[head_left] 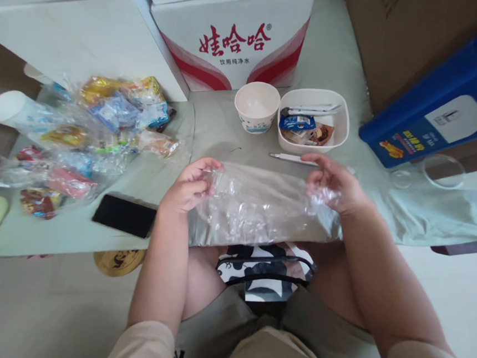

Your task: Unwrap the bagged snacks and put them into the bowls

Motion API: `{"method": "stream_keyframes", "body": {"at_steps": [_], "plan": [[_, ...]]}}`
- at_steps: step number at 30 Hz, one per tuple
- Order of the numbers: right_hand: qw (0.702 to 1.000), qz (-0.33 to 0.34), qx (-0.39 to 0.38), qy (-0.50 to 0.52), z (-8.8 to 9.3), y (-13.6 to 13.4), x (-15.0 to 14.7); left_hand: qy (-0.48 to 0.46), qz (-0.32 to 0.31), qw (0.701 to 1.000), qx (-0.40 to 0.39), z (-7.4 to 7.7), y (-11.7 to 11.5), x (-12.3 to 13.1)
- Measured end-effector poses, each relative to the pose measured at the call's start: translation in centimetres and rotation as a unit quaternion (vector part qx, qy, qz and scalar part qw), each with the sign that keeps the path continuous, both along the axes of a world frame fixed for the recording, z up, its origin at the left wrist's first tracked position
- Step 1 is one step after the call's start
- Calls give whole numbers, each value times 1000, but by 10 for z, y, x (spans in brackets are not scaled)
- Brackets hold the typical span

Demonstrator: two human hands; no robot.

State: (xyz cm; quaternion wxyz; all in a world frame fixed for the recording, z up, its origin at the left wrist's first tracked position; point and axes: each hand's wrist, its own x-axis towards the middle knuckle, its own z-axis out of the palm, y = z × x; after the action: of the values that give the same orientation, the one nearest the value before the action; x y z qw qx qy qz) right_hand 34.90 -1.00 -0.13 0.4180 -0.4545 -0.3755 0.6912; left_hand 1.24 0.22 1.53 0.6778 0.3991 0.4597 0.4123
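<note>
A clear plastic bag [261,206] is stretched flat between my two hands, over the table's front edge. My left hand [190,186] pinches its left end; my right hand [332,184] grips the bunched right end. Just beyond the bag, a white pen-like stick [292,158] lies on the table, its right end partly behind my right fingers. Farther back stand a white paper cup [256,108] and a white plastic tub [343,124] with several small wrapped packets inside.
Several snack bags in clear wrap [114,112] are heaped at the left, near a black phone [129,215] and a tipped paper cup [6,107]. A white carton [236,11] stands behind. On the right are a blue container [441,102] and a clear round lid [443,172].
</note>
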Motion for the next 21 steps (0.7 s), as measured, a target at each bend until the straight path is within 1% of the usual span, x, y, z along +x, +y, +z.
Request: {"method": "stream_keyframes", "body": {"at_steps": [2, 3, 5, 6, 8, 9, 10, 11, 12, 14, 15, 16, 17, 18, 20, 21], "plan": [[999, 32, -2, 13, -3, 2, -5, 0, -63, 998, -22, 2, -2, 1], [997, 68, -3, 22, -5, 1, -11, 9, -98, 995, -35, 2, -4, 3], [983, 177, -6, 40, -7, -1, -27, 32, -158, 985, -57, 3, -6, 8], [970, 239, -5, 41, -6, -3, -36, 36, -175, 982, -63, 3, -6, 11], [934, 358, 7, 13, -4, -7, -52, 15, -175, 982, -69, 1, -5, 14], [918, 396, 15, -6, -2, -9, -58, -7, -160, 984, -73, -1, -4, 15], [911, 411, 21, -20, 0, -11, -62, -32, -136, 987, -78, -4, -2, 16], [915, 401, 26, -25, 2, -12, -64, -52, -105, 990, -84, -7, 1, 16], [929, 368, 29, -22, 4, -13, -66, -63, -71, 991, -92, -10, 4, 17], [964, 265, 31, -7, 4, -14, -67, -62, 1, 993, -104, -16, 8, 21], [976, 215, 32, -4, 3, -15, -68, -61, 21, 992, -106, -19, 8, 24], [985, 172, 33, -3, 1, -15, -69, -67, 21, 992, -106, -21, 8, 28], [990, 135, 36, -7, -1, -14, -71, -80, -2, 991, -104, -22, 5, 33], [993, 108, 39, -13, -3, -14, -73, -98, -44, 989, -102, -23, 2, 38], [996, 75, 46, -33, -8, -12, -77, -128, -136, 978, -96, -24, -6, 49], [995, 67, 48, -47, -10, -12, -78, -126, -161, 975, -92, -23, -9, 53]]}}
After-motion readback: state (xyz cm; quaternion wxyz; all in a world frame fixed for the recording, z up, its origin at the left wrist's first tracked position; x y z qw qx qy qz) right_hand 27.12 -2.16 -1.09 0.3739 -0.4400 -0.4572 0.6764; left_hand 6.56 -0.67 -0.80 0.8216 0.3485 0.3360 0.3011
